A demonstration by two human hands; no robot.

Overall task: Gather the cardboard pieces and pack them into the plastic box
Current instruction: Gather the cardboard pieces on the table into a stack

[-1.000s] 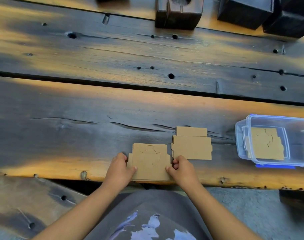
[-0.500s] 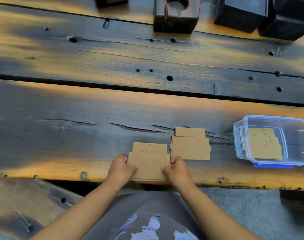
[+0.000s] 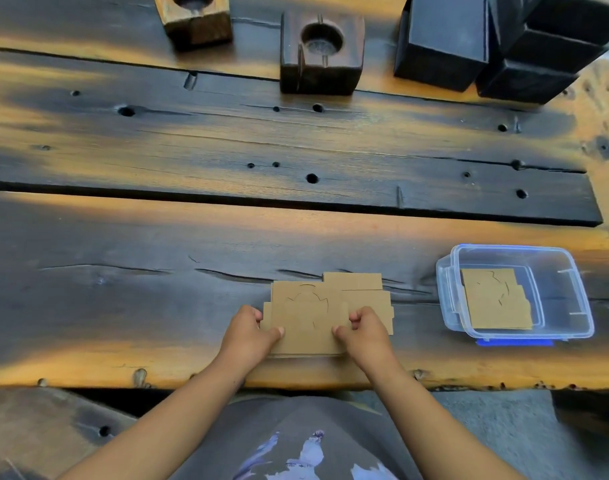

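A stack of brown cardboard pieces (image 3: pixel 308 320) with a cut outline on top lies near the table's front edge. My left hand (image 3: pixel 247 332) grips its left edge and my right hand (image 3: pixel 362 329) grips its right edge. The stack's right side overlaps a second cardboard pile (image 3: pixel 365 294) just behind and to the right. A clear plastic box (image 3: pixel 570 292) with a blue-tinted rim stands open at the right, with cardboard pieces (image 3: pixel 493 299) lying flat inside it.
The dark burnt-wood plank table (image 3: pixel 157 271) has a gap between planks across the middle. At the back stand two wooden blocks with round holes (image 3: pixel 322 53) and black boxes (image 3: pixel 469 46). A blue strip (image 3: pixel 514 342) shows under the box's front.
The held stack has shifted right, so it now overlaps the second pile. The camera has tilted up, showing more of the table's back.
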